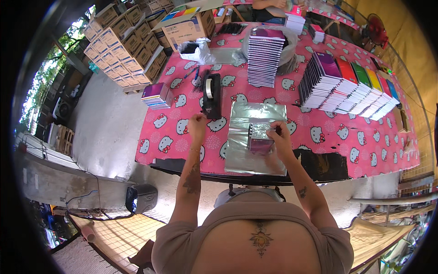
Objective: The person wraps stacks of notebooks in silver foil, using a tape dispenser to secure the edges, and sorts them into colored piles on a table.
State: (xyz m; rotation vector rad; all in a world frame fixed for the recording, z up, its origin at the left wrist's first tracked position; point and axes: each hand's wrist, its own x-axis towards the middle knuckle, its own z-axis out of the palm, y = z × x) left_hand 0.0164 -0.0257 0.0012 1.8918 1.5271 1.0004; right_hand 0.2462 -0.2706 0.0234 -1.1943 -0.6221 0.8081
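My right-hand fingers (275, 131) pinch the clear wrap over the small purple notebook pack (260, 139) at frame centre, lying on silvery wrapping sheets (255, 157). The film looks thin and slippery, the pack stiff; I'd grip its edges. My left hand (197, 123), fingers curled together, reaches the black tape dispenser (211, 96) just above. Farther up the pink surface (173, 137) stands a tall notebook stack (264, 57).

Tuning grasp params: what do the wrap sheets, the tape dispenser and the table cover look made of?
Wrap sheets: thin clear plastic film, glossy, crinkled highlights. Tape dispenser: black, probably hard plastic, dull sheen. Table cover: pink printed sheet, likely vinyl or oilcloth, lying flat and smooth. Left hand is at the dispenser; right hand is on the wrapped bundle.
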